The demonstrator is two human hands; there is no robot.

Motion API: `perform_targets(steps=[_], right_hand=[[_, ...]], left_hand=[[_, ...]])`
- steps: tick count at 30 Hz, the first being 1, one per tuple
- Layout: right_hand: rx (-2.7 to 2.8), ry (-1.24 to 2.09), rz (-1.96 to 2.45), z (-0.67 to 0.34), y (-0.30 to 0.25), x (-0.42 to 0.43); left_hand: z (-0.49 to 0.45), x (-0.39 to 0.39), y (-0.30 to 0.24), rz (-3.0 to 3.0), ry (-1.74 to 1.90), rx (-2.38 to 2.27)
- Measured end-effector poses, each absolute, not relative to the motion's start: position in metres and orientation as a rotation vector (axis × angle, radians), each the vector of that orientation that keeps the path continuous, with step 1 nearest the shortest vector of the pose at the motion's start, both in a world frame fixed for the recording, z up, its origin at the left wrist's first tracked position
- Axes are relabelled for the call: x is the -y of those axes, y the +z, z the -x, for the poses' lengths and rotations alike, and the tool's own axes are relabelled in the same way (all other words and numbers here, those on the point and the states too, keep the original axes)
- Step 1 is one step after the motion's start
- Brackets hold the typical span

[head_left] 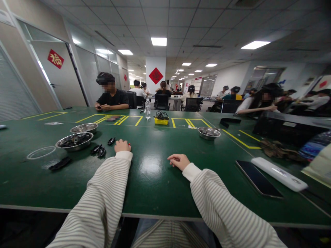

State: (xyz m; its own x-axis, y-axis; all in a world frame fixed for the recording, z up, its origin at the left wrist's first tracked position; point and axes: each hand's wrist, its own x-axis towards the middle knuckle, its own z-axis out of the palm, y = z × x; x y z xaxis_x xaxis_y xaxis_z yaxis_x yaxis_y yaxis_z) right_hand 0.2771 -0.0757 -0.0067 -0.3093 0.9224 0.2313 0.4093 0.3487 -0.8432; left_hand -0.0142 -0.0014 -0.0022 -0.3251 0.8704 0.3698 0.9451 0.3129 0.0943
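My left hand (122,146) rests on the green table (152,193) with its fingers curled downward. A small red thing (129,144) peeks out at its thumb side; its kind is hidden by the hand. Just left of that hand lie several small black plastic parts (98,151), with one more black part (111,141) nearer to it. My right hand (179,161) is to the right, low over the tabletop, fingers loosely bent and pointing left. Nothing shows in its fingers.
Metal bowls (74,146) of dark parts stand at left, and another bowl (209,133) at right. A yellow box (161,121) of black cables sits beside a water bottle (147,110). A phone (258,178) and white power bank (279,174) lie right. A person (112,94) sits opposite.
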Motion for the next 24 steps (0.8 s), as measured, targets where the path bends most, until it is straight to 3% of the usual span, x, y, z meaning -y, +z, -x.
perform_targets(steps=[24], right_hand=[[1.938, 0.847, 1.179, -0.2776, -0.0067, 0.0753]], left_hand=[[0.0152, -0.0013, 0.0009, 1.92, -0.407, 2.155]])
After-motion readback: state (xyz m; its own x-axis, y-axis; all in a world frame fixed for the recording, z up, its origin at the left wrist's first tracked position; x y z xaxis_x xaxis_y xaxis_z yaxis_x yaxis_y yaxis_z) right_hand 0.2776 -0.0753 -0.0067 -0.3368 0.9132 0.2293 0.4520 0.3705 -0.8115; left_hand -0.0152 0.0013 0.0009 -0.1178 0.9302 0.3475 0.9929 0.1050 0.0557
